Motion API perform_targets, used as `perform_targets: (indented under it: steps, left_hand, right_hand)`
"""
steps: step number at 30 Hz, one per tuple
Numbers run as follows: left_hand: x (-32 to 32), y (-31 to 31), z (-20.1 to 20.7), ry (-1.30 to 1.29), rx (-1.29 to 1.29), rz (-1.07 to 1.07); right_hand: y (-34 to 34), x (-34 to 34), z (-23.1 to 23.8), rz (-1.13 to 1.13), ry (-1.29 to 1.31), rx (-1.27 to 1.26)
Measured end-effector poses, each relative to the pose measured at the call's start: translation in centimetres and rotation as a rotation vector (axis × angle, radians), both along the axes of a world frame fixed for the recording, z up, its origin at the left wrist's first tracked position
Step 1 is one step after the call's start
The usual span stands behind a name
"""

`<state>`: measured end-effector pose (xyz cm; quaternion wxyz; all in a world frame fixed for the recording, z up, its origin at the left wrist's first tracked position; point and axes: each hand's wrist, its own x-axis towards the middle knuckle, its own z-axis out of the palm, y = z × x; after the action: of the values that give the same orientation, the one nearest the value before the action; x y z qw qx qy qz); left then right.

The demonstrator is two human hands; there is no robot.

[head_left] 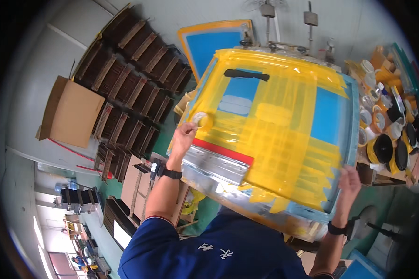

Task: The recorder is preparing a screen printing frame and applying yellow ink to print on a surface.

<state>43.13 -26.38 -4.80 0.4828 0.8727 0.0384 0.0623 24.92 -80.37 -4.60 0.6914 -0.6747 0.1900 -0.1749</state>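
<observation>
A silk-screen printing frame (pixel 354 116) lies in front of me, its blue mesh (pixel 327 114) largely covered with strips of yellow tape (pixel 279 153). At its left side my left hand (pixel 185 136) is closed on the edge of a roll of tape (pixel 201 120), fingers pinched. Just below the roll lies a squeegee (pixel 216 163) with a red blade and a metal holder. My right hand (pixel 349 186) is at the frame's right edge; motion smears its fingers, and I cannot make out anything in them. A black strip (pixel 246 74) lies across the upper left of the screen.
A cluttered bench (pixel 391 174) on the right holds several tape rolls and pots. Another blue screen (pixel 214 44) with an orange rim leans behind. Dark racks (pixel 125 83) and a cardboard box (pixel 74 111) stand at the left. Metal posts (pixel 310 28) rise behind the frame.
</observation>
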Motion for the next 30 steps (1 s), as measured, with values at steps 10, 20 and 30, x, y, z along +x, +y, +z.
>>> perform_targets:
  steps: [10, 20, 30]
  left_hand:
    - [5.8, 4.8, -3.9, -0.473, 0.71, -0.495]
    - [-1.1, -4.7, 5.8, -0.361, 0.13, -1.422]
    - [-1.3, -7.9, 7.1, -0.283, -0.083, -0.941]
  right_hand:
    - [30.3, 5.9, 0.6, 0.698, -0.042, -0.514]
    - [28.6, 4.4, 4.5, 0.598, -0.028, -0.881]
    - [7.8, 8.9, 4.9, 0.067, -0.11, -1.392]
